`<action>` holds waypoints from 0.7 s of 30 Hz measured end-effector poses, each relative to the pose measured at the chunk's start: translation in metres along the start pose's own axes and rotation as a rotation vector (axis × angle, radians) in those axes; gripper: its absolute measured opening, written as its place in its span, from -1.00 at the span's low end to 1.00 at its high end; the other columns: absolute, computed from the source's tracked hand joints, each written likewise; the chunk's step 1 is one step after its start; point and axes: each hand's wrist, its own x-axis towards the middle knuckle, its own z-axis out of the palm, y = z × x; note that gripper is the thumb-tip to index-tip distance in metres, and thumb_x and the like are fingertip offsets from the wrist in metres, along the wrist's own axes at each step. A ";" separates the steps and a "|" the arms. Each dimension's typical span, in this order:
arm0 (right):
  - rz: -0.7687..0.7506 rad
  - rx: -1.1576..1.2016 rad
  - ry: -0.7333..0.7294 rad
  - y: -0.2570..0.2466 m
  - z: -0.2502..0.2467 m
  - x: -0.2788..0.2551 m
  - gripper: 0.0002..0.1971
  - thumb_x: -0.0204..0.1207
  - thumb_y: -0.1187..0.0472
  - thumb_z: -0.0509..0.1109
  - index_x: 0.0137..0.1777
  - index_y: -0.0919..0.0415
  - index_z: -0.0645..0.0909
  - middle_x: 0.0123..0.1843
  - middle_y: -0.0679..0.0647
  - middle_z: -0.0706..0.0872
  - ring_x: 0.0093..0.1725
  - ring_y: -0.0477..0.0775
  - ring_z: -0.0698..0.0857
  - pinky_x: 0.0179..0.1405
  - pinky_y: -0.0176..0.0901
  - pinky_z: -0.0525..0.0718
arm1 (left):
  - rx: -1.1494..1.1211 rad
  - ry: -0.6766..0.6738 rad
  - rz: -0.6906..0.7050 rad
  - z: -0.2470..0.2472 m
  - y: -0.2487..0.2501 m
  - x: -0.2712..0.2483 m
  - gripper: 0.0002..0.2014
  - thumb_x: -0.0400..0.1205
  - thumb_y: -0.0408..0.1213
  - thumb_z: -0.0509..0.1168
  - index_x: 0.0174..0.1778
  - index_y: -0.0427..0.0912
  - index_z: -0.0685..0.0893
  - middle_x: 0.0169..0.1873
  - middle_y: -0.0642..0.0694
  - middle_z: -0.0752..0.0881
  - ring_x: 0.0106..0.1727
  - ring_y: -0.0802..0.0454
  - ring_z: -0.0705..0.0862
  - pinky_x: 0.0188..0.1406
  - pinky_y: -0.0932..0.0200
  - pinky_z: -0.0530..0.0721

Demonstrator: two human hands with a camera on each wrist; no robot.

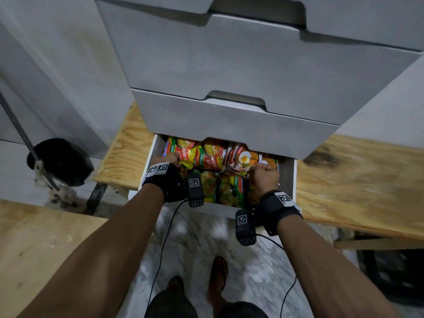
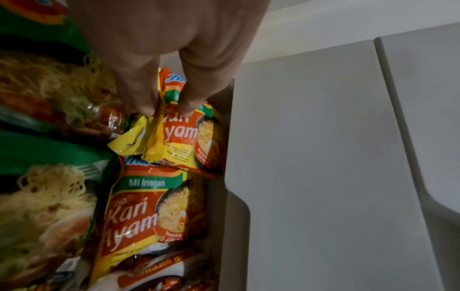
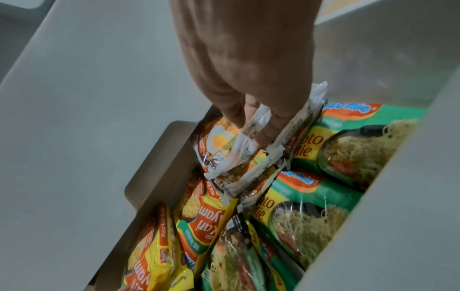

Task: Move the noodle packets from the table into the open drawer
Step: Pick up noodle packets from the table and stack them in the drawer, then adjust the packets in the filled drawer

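Observation:
The open white drawer [image 1: 289, 177] at the bottom of the cabinet holds several noodle packets. My left hand [image 1: 168, 158] reaches into its left side and pinches the crimped end of a yellow-orange Kari Ayam packet [image 2: 189, 135] between fingertips [image 2: 145, 107]. A second Kari Ayam packet [image 2: 149, 212] lies just below it. My right hand [image 1: 263, 172] is in the drawer's right side, fingers [image 3: 273, 130] curled round the edge of a white packet with a fried egg picture [image 3: 224, 149]. Green Soto Mie packets [image 3: 353, 149] lie beside it.
Closed grey drawers [image 1: 229, 65] stack above the open one and overhang its back. Plywood tabletops lie to the right [image 1: 358, 180] and lower left [image 1: 41, 253]. A black bucket [image 1: 62, 161] stands on the floor at left. My feet are on the marble floor below.

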 end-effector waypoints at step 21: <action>-0.684 -0.656 -0.329 0.002 0.003 -0.109 -0.77 0.57 0.21 0.42 0.20 0.24 0.67 0.19 0.15 0.70 0.13 0.11 0.68 0.01 -0.20 0.65 | 0.419 -0.429 0.601 -0.183 -0.066 -0.244 -0.61 0.46 -0.11 0.39 0.14 -0.23 0.66 -0.03 -0.27 0.76 0.00 -0.13 0.73 0.07 -0.09 0.70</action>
